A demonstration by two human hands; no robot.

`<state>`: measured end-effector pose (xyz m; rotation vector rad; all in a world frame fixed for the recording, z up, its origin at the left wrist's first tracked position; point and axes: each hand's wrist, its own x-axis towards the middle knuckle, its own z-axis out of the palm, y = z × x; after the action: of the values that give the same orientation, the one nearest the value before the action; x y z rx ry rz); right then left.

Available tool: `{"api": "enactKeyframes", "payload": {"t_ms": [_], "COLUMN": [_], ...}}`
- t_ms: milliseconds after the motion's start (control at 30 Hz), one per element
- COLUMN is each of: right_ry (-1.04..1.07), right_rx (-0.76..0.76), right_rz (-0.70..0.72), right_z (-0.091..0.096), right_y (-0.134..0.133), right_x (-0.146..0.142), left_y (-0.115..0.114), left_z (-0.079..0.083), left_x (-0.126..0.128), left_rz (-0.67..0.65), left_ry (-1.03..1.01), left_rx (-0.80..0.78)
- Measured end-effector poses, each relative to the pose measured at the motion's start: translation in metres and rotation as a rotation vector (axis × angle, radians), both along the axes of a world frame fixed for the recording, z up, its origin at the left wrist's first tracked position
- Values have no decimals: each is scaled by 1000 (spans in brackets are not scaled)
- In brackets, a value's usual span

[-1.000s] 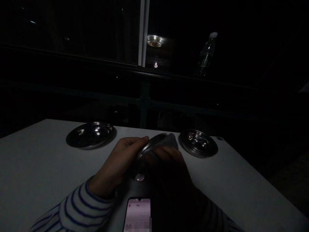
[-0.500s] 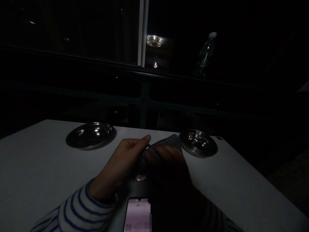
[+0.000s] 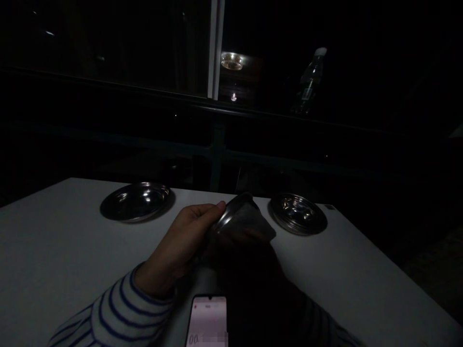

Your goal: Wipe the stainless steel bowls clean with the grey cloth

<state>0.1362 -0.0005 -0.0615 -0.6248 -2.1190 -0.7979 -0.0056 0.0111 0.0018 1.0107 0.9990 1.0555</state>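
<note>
My left hand (image 3: 191, 231) is closed around the edge of a shiny metal dish (image 3: 228, 217), its thumb along the near rim. The dish is tilted, and much of it is hidden behind my hands. My right hand (image 3: 244, 255), deep in shadow, presses a grey cloth (image 3: 258, 222) against the dish, with a corner of the cloth hanging out to the right. Below my hands a phone (image 3: 208, 318) with a lit pinkish screen lies on the white table (image 3: 72, 260).
At the table's far left sits a wide, shallow metal dish (image 3: 135, 202). Several stacked metal dishes (image 3: 298, 214) stand at the far right. Beyond the table are a dark rail, a window frame (image 3: 216, 48) and a clear bottle (image 3: 311, 82) with a white cap.
My right hand and the cloth have shifted down across the dish, so more of its shiny rim shows. My left hand keeps its hold in nearly the same place.
</note>
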Motion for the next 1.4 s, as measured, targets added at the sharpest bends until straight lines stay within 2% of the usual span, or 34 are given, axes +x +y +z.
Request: {"api": "enactKeyframes", "payload": {"t_ms": [167, 367, 467, 633, 833, 1067, 1267, 1400], "right_ry": [164, 53, 104, 223, 51, 236, 5, 191], "right_rx": [-132, -68, -60, -139, -91, -140, -18, -53], "right_rz": [-110, -11, -44, -138, 4, -52, 42, -12], "right_z": [16, 3, 7, 16, 8, 7, -1, 8], "right_y": [9, -4, -1, 8, 2, 10, -3, 10], "right_x": [19, -4, -1, 14, 7, 18, 6, 23], "left_y": [-4, -2, -2, -4, -1, 0, 1, 1], "left_z": [4, 3, 3, 5, 4, 1, 4, 5], "left_x": [4, 3, 4, 3, -2, -4, -7, -7], "left_rz": [-26, 1, -19, -19, 27, 47, 104, 65], "left_ry": [2, 38, 42, 42, 57, 57, 96, 101], "left_rx": [-26, -31, -30, -33, 1, -3, 36, 37]}}
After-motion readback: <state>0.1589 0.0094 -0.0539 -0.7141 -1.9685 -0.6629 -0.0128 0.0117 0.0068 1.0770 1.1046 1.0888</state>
